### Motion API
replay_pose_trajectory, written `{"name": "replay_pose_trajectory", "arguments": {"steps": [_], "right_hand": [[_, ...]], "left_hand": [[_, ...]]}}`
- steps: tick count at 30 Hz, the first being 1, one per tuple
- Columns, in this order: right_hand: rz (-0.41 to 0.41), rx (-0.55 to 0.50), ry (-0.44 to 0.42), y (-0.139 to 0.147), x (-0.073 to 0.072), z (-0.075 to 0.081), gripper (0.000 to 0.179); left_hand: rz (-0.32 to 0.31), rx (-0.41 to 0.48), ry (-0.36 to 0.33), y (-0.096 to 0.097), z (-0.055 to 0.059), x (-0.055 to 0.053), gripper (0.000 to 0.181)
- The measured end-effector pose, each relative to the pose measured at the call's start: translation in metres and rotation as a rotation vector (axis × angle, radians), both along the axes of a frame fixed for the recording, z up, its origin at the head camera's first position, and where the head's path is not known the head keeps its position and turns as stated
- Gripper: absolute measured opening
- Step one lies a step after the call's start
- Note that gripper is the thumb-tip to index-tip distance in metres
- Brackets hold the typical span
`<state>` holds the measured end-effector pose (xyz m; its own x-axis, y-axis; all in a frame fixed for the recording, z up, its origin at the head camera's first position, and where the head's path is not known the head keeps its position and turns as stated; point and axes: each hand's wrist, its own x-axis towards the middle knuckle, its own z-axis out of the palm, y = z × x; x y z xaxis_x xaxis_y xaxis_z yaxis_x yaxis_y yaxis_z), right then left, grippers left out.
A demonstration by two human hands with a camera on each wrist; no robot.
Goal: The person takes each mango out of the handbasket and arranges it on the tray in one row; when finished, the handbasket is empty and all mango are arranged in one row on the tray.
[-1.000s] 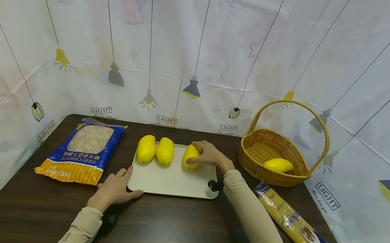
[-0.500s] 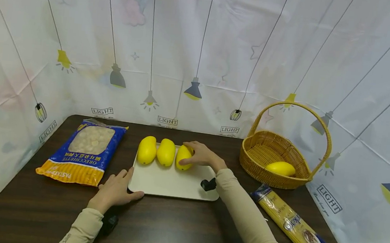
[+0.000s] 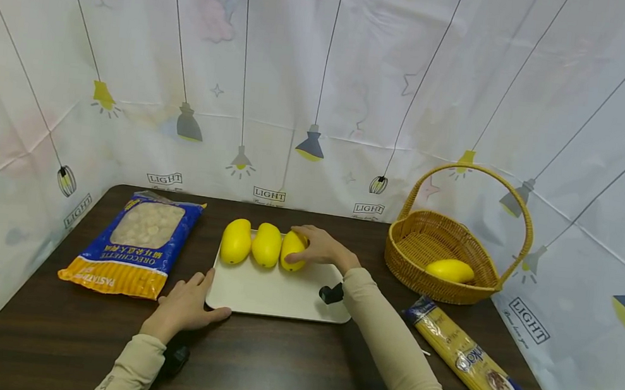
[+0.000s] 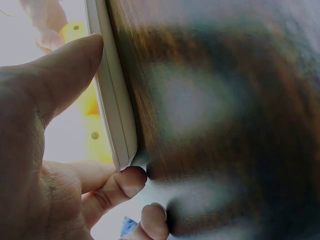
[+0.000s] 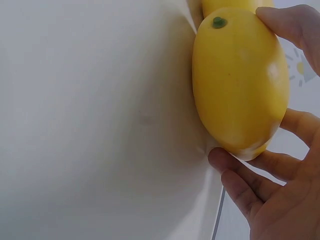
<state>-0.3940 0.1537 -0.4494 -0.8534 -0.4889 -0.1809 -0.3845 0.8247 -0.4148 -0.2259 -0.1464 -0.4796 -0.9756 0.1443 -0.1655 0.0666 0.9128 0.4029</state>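
Note:
My left hand (image 3: 182, 308) holds the near left corner of a white rectangular tray (image 3: 291, 291); its thumb (image 4: 75, 67) lies along the front rim and its fingertips (image 4: 131, 181) are at the left side. Toward the tray's back edge, three yellow mangoes stand in a row. My right hand (image 3: 321, 247) grips the rightmost mango (image 5: 240, 82) between thumb and fingers, its green stem end showing in the right wrist view. Close beside it are the middle mango (image 3: 266, 245) and the left mango (image 3: 236, 241).
A wicker basket (image 3: 428, 287) with a tall handle stands at the back right, one mango (image 3: 450, 270) inside. In front of it lies a long spaghetti pack (image 3: 482, 372). To the left is a blue and orange pasta bag (image 3: 135, 252). A printed curtain (image 3: 278, 90) hangs behind the table.
My right hand has slid the rightmost mango left along the tray, close to the middle one. My left hand stays at the tray's corner. The head view has shifted slightly.

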Motion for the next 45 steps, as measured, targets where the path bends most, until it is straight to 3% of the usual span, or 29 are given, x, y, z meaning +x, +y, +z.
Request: {"name": "replay_pose_trajectory", "arguments": {"steps": [15,30,45], "right_hand": [[-0.026,-0.035,0.019,0.011,0.002,0.005,0.093],[-0.112,-0.039,0.054,0.064,0.017,0.027,0.09],[-0.176,-0.114,0.172,0.132,0.034,0.049,0.086]], "left_hand": [[-0.004,-0.001,0.007,-0.001,-0.002,0.001,0.103],[-0.014,-0.001,0.005,-0.001,-0.001,0.001,0.105],[-0.022,-0.002,-0.002,-0.001,-0.002,0.0,0.107]]}}
